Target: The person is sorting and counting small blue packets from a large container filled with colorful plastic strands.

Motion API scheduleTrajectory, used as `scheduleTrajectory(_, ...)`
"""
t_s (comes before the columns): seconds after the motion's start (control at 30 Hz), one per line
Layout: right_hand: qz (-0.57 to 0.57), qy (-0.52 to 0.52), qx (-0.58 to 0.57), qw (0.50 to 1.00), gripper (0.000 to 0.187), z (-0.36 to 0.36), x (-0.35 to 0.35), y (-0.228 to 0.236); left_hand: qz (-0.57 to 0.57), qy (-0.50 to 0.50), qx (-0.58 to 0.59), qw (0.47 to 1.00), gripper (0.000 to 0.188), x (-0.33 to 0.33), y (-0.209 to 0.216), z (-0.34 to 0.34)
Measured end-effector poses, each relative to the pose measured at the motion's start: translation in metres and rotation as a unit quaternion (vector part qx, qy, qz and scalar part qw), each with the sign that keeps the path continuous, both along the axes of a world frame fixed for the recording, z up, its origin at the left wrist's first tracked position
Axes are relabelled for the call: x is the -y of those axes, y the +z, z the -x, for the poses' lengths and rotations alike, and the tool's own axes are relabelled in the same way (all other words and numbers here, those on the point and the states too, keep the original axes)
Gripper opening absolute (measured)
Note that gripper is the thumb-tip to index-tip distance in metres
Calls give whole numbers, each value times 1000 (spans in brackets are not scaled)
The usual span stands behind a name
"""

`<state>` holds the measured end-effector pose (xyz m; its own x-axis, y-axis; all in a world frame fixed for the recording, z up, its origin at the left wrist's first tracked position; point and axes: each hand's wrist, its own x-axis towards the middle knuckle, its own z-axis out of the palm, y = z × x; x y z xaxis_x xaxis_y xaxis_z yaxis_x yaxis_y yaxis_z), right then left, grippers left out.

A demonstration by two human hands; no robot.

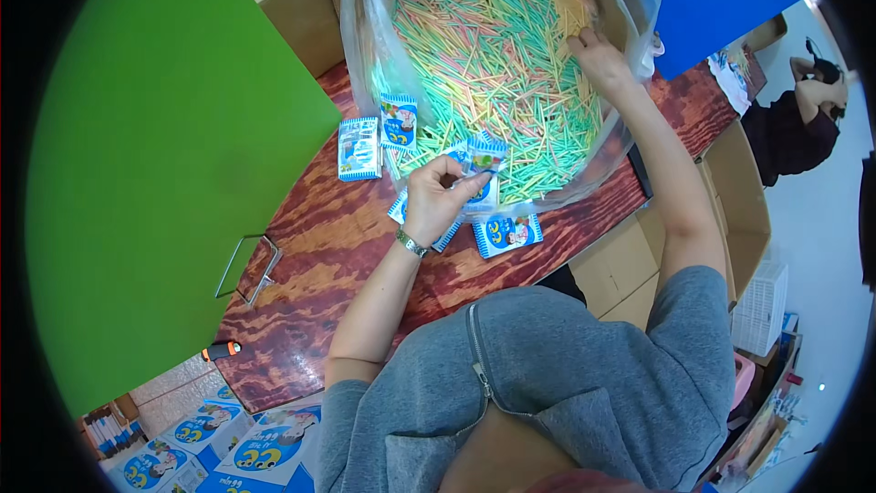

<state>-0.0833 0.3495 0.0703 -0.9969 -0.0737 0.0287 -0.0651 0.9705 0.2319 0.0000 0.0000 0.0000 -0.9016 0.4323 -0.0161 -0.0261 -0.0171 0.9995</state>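
Note:
My left hand [436, 201], a metal watch on its wrist, pinches a small blue-and-white packet [486, 153] over the near rim of a clear plastic bag [365, 46]. The bag is full of thin pastel sticks [493, 55] in green, yellow, pink and orange. At the bag's right inner side my right hand [600, 62] rests among the sticks with curled fingers; what they grip cannot be made out. Similar packets lie around the near rim: a whitish packet [359, 148], an upright packet [399, 120], and a flat packet [507, 235] in front. Others sit partly beneath my left hand.
The red-brown wood-patterned table [319, 265] bears the bag. A large green panel [182, 173] stands left, a blue panel [712, 0] far right. Cardboard boxes [292, 9] flank the bag. A wire stand [258, 271] and an orange-black tool [222, 351] lie left. Another person [794, 128] is at right.

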Motion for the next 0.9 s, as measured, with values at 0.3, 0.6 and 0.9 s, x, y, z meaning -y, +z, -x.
scheduleTrajectory(0.3, -145, 108, -65, 981, 25, 24, -13, -22, -3, -8, -25, 1000, 17, 1, -1, -3)
scheduleTrajectory(0.6, -142, 145, -57, 977, 21, 34, -13, -12, 10, 14, -50, 999, 20, 3, 11, -7)
scheduleTrajectory(0.9, 681, -39, 144, 717, 21, -9, 56, 8, -122, 40, 29, 991, 21, 2, 18, -1)
